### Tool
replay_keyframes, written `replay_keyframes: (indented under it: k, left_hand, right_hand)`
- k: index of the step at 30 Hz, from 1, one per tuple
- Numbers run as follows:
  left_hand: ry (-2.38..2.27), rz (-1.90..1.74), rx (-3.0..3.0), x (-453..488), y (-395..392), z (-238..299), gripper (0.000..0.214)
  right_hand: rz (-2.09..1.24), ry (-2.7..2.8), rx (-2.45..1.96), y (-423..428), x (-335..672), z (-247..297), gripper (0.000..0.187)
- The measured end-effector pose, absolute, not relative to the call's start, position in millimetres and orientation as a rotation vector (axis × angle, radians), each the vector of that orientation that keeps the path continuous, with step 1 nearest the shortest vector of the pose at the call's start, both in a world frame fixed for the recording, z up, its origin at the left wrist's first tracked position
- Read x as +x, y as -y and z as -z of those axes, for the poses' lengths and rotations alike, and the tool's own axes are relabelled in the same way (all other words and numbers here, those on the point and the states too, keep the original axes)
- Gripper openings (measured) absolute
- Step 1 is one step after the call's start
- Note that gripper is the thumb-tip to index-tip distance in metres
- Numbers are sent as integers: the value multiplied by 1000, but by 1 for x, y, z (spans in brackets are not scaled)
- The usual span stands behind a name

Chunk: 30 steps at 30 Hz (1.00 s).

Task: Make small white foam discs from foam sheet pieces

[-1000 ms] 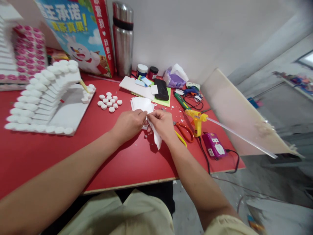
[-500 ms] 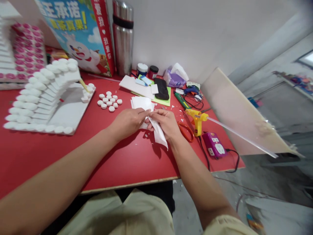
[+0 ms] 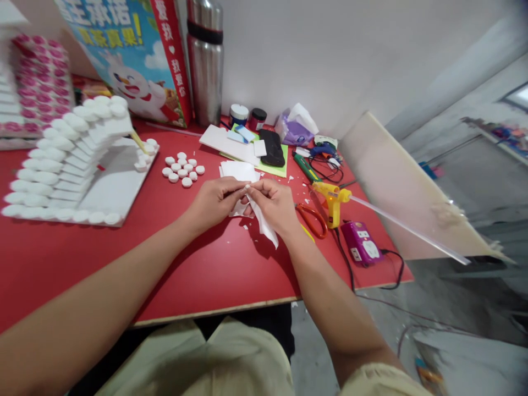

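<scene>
Between my fingertips is a strip of white tissue paper point(image 3: 264, 224), its loose end hanging down under my right palm. My left hand point(image 3: 216, 201) pinches its top end from the left. From the other side my right hand point(image 3: 275, 204) closes on the same strip, thumb against the paper. Whether something small sits inside the paper is hidden by my fingers. Just beyond my hands lies a stack of white paper pieces point(image 3: 236, 170) on the red table point(image 3: 206, 275). A cluster of small white round pads point(image 3: 182, 165) rests left of the stack.
At the left stands a white stepped model point(image 3: 78, 165) edged with round pads. A yellow glue gun point(image 3: 333, 201), orange-handled scissors point(image 3: 313, 220) and a purple power socket point(image 3: 362, 245) are on the right. Behind stand a steel flask point(image 3: 205, 71) and a tissue pack point(image 3: 295, 129).
My fingertips have shifted on the paper, and its top end is now bunched between them. The hanging end has swung slightly left. The view has moved a little.
</scene>
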<state>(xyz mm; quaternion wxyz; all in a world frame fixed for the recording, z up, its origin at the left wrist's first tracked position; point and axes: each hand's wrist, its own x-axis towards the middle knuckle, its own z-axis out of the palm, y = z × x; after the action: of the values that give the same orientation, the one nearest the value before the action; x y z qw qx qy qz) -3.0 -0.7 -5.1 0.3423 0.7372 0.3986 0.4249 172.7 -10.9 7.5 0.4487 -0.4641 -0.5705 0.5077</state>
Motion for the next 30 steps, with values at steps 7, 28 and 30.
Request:
replay_keyframes:
  k: [7, 28, 30]
  left_hand:
    - [-1034, -1175, 1982, -3, 3, 5, 30]
    - [-1101, -1296, 2074, -1, 4, 2, 23]
    - [-1075, -1279, 2012, -2, 3, 3, 23]
  right_hand:
    - [-1322, 1417, -1184, 12, 172, -7, 28]
    - [-1799, 934, -1115, 5, 176, -17, 27]
    - [-1850, 895, -1116, 4, 177, -18, 24]
